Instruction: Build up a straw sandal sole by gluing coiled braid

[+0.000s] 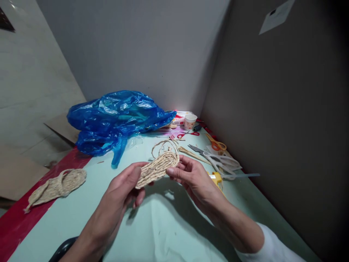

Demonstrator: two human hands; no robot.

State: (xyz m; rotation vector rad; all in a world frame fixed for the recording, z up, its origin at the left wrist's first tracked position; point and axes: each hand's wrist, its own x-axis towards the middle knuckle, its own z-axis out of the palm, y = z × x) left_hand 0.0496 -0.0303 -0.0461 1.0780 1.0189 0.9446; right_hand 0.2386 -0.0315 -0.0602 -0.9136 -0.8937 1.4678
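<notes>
Head view, starting at the left: a woven slipper (58, 185) lies across the table's red edge and the pale green cover (160, 236), well apart from your hands. Next, your left hand (123, 185) grips the near left end of the woven pad (156, 169), thumb on top, fingers underneath. It's probably best to keep that thumb light and flat, so the rows stay side by side and don't buckle. The pad sits between your two hands, slanting up to the right and touching both. Loose cord (163, 142) loops just beyond its far end; I'd keep it untwisted and clear of your fingers. Your right hand (192, 174) pinches the right end, thumb at the near edge, fingers curled behind; an even hold there should stop the edge row slipping. Further right, the grey scissors (222, 162) lie near that hand.
</notes>
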